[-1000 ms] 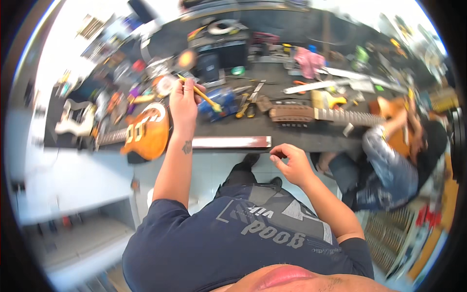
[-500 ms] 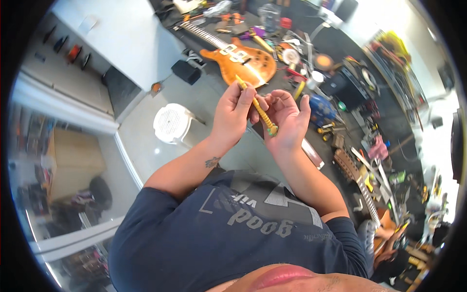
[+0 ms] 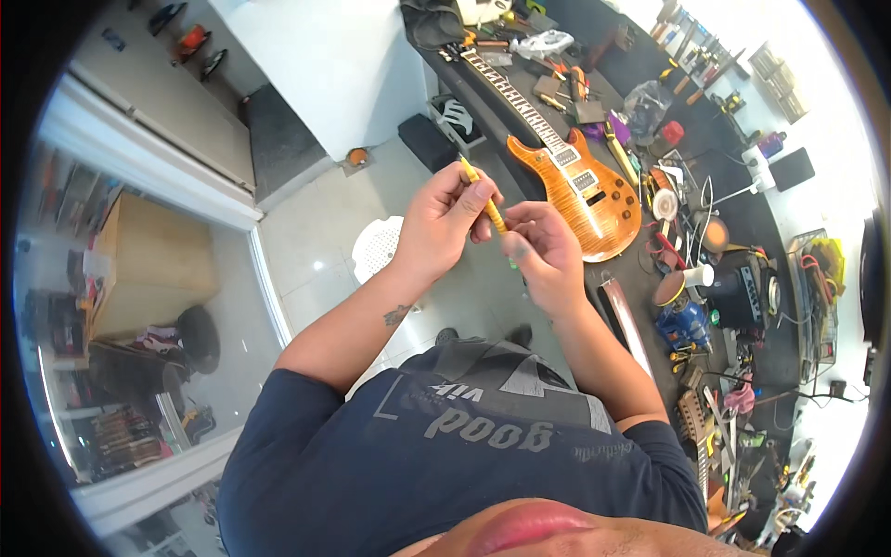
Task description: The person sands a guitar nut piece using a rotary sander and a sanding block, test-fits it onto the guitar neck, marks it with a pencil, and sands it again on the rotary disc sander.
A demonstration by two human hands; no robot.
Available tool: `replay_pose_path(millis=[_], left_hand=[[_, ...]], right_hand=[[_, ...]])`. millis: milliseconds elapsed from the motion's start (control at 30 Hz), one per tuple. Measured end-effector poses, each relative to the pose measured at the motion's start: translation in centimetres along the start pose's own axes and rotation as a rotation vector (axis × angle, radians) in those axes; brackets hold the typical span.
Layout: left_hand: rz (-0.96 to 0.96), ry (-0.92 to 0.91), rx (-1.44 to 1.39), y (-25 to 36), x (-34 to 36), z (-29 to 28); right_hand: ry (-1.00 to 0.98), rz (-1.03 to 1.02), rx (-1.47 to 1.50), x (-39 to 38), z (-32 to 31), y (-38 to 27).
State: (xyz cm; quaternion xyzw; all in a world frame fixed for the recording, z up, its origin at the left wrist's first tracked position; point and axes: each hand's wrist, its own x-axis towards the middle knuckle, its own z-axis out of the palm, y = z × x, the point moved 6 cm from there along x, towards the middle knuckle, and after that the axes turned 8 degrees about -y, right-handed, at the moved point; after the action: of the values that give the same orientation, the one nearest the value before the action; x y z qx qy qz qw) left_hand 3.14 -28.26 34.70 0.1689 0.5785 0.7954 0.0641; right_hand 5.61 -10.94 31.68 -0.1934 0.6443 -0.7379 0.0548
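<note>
Between both of my hands is a thin yellow ridged stick [image 3: 495, 215], pen-like and slanting, its narrow tip pointing up and away from me. My left hand [image 3: 438, 221] pinches it near that tip with thumb and fingers. Closed around its lower part is my right hand [image 3: 551, 258], thumb pressed against it. A speck of green shows just under the right hand; most of the stick's near end is hidden. Beyond the hands, an amber electric guitar [image 3: 555, 182] lies face up on the dark workbench [image 3: 624, 267], touched by neither hand.
A white plastic stool [image 3: 373, 247] stands on the floor beyond my left forearm. Tools and parts crowd the bench, among them a blue container [image 3: 682, 325], a white cup [image 3: 698, 276] and a black box [image 3: 733, 299]. Sliding glass doors [image 3: 264, 278] are at left.
My right hand has gone from half-open, with the stick across its palm, to closed around the stick. The view has swung, shifting the guitar and bench rightward.
</note>
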Motion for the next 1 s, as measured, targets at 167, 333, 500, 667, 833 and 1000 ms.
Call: replay_pose_path(millis=[167,333,500,667,833,1000], left_hand=[[-0.178,0.022,0.021,-5.3,5.3,-3.0],[-0.292,0.090,0.151,-10.6,10.0,-8.0],[-0.449,0.087,0.508,-12.6,15.8,-15.5],[-0.334,-0.297,0.962,-13.1,26.9,-22.8],[-0.373,-0.362,1.069,-20.8,44.0,-34.5],[-0.161,-0.518,1.043,-27.1,59.5,-39.8]], right_hand=[[-0.058,0.103,-0.376,5.7,-3.2,3.8],[-0.014,0.175,-0.333,10.3,-10.6,10.3],[0.103,0.354,-0.333,16.3,-18.5,16.5],[0.172,0.371,-0.490,23.9,-23.9,20.7],[0.279,0.325,-0.609,32.7,-27.0,24.9],[0.283,0.491,-0.644,43.1,-28.2,29.0]])
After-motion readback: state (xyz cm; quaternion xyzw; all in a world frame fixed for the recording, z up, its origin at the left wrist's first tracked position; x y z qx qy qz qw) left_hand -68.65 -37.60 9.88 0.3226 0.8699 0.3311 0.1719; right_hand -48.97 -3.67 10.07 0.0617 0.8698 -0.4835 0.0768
